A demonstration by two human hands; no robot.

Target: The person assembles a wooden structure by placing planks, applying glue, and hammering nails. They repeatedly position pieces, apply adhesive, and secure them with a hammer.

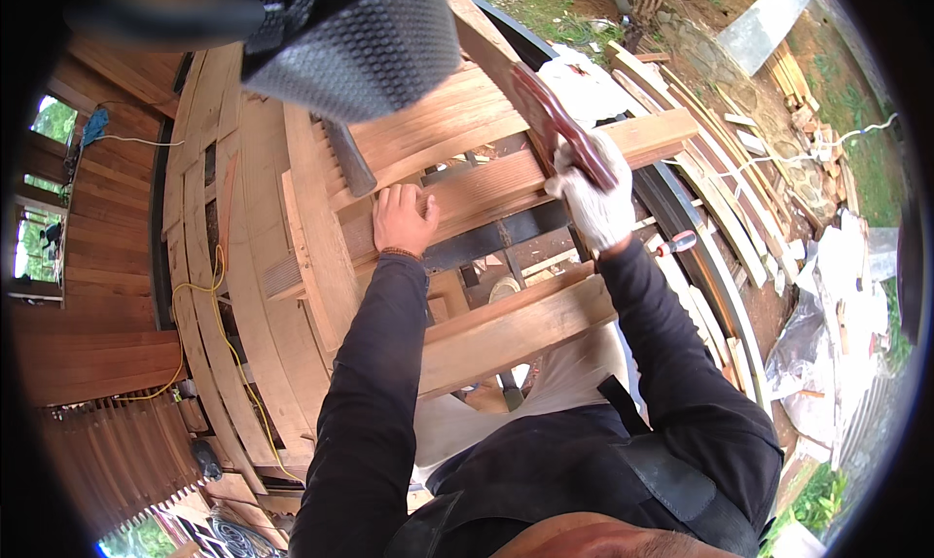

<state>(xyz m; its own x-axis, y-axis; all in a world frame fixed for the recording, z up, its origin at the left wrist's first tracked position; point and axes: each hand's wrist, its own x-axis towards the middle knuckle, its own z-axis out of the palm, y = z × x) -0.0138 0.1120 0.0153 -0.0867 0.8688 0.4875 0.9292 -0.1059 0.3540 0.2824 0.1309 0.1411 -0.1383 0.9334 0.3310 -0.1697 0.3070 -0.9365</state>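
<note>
My bare left hand (pixel 402 222) lies on a wooden beam (pixel 486 196), fingers stretched out over it and thumb apart. A dark flat metal tool (pixel 347 157) rests just beyond those fingertips. In a white glove, my right hand (pixel 595 193) is closed round the dark red handle of what looks like a handsaw (pixel 562 122). Its flat blade runs up and to the left, and a grey textured object (pixel 365 52) close to the camera hides its far end. The gloved hand is over the right part of the beam.
A second beam (pixel 516 334) crosses nearer my body, with gaps between the timbers. A red-and-white-handled screwdriver (pixel 678 243) lies at the right. Planks (pixel 233 188) with a yellow cord (pixel 222 315) are at the left. Stacked lumber (pixel 720 159) and plastic sheeting (pixel 812 334) lie further right.
</note>
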